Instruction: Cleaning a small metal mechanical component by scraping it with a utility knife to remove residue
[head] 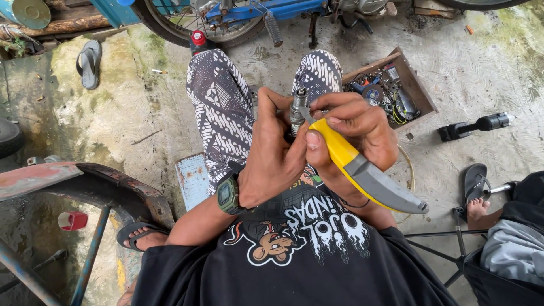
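Single head-worn view, looking steeply down, close above lap, concrete floor (481, 73) beyond

Spark plug (297, 107): small, grey metal, dull and dirty. It is standing roughly upright, threaded tip pointing up, lower body hidden inside the left hand (272, 156), which is wrapping around it above the lap.

Knife (362, 170): utility type, yellow front section, grey rear section with a curved butt. It is lying at a slant, butt pointing down and to the right, nose up and to the left. The right hand (354, 133) is gripping the yellow part, thumb pressing on it. The short blade is touching the side of the plug just below its tip.
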